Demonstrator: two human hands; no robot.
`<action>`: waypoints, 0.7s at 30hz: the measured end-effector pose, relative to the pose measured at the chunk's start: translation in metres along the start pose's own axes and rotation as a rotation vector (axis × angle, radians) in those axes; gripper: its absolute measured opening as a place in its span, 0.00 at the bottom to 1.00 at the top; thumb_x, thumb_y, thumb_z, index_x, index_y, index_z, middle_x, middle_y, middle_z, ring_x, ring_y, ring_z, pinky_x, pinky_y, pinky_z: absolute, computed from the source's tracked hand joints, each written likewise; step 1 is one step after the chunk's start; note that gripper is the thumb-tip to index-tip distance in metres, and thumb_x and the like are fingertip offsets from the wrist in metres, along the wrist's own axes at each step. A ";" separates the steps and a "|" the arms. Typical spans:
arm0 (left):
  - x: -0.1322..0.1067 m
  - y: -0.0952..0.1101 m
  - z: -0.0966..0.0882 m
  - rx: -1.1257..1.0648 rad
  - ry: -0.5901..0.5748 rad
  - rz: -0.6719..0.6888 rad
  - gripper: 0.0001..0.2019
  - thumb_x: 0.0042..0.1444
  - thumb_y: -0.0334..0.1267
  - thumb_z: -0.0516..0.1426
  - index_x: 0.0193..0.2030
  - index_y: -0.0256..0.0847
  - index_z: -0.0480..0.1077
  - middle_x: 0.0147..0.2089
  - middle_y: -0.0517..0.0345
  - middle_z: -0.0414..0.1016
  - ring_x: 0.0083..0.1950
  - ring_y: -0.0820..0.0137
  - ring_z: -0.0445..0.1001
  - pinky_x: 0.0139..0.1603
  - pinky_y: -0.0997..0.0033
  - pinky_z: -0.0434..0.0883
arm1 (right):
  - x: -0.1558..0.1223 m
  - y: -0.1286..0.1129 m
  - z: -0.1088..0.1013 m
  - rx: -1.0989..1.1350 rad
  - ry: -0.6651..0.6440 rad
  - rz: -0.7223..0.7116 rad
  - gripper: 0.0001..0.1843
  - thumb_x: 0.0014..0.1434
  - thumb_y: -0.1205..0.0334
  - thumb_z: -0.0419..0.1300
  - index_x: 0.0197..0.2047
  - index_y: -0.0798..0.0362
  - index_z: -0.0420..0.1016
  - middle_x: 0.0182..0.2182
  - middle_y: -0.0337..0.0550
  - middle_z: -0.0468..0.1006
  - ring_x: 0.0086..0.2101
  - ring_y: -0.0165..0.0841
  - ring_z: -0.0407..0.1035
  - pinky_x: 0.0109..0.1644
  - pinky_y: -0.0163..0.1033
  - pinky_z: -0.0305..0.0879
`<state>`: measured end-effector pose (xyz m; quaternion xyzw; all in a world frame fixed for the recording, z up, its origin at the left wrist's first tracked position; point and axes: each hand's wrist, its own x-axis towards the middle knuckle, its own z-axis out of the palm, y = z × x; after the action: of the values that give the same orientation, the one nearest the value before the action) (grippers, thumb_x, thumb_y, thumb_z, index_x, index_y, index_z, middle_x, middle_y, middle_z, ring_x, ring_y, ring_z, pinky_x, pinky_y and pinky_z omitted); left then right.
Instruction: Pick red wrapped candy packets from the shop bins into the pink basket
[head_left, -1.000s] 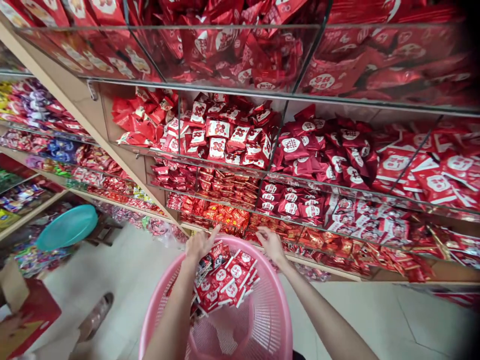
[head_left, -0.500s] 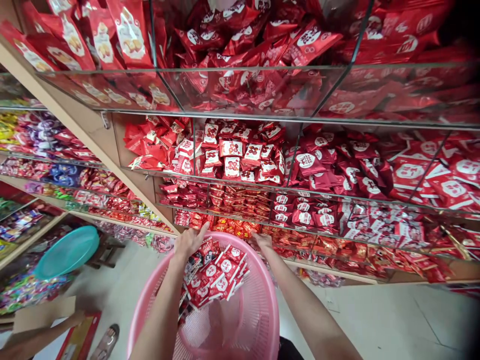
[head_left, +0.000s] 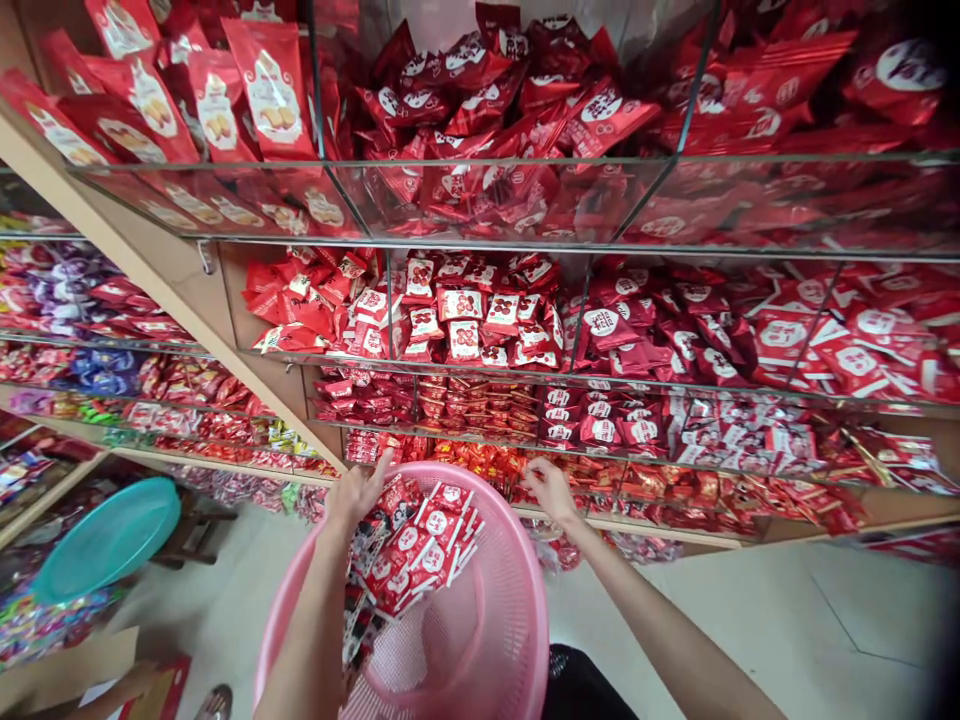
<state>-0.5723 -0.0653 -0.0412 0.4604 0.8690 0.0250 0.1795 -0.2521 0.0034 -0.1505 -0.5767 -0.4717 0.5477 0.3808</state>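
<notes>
A round pink plastic basket (head_left: 512, 600) is below me, with red and white candy packets (head_left: 416, 545) piled at its back left. My left hand (head_left: 355, 494) is closed at the basket's back left rim, thumb pointing up; its other fingers are mostly hidden. To the right of the rim, my right hand (head_left: 549, 488) hangs in the air before the low shelf. Its fingers are loosely bent and apart, and I see nothing in them. Small orange-red wrapped sweets (head_left: 480, 458) lie in the shelf row just behind the basket.
Glass-fronted shelves (head_left: 480, 245) of red snack packets rise ahead. A wooden divider (head_left: 161, 285) slants down at left, beyond it more sweets. A turquoise basin (head_left: 112, 540) rests on a stool at lower left, near an open cardboard box (head_left: 71, 680) and another person's arm (head_left: 112, 692).
My right hand has come away from the basket's rim and moved right. The basket and my left hand have shifted slightly left in view.
</notes>
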 end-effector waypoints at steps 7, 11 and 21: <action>0.012 -0.026 0.001 -0.057 -0.050 -0.034 0.44 0.47 0.70 0.34 0.33 0.32 0.76 0.40 0.30 0.76 0.49 0.45 0.72 0.48 0.54 0.65 | -0.062 -0.044 -0.058 0.036 -0.099 -0.091 0.19 0.49 0.45 0.61 0.33 0.53 0.66 0.18 0.37 0.73 0.19 0.29 0.67 0.21 0.32 0.60; 0.011 -0.026 -0.002 -0.069 -0.055 -0.030 0.42 0.48 0.68 0.34 0.33 0.32 0.75 0.40 0.31 0.76 0.48 0.45 0.73 0.47 0.54 0.66 | -0.082 -0.069 -0.058 0.049 -0.138 -0.032 0.18 0.49 0.47 0.61 0.32 0.54 0.67 0.15 0.36 0.73 0.15 0.26 0.62 0.20 0.31 0.57; 0.005 -0.031 -0.004 -0.051 0.009 -0.008 0.42 0.48 0.67 0.36 0.34 0.30 0.75 0.37 0.30 0.77 0.44 0.46 0.74 0.42 0.56 0.68 | -0.106 -0.097 -0.037 0.001 -0.307 -0.033 0.17 0.51 0.47 0.60 0.33 0.54 0.66 0.16 0.33 0.72 0.15 0.24 0.63 0.18 0.28 0.56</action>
<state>-0.6002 -0.0787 -0.0452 0.4522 0.8707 0.0488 0.1873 -0.2227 -0.0698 -0.0252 -0.4782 -0.5336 0.6233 0.3132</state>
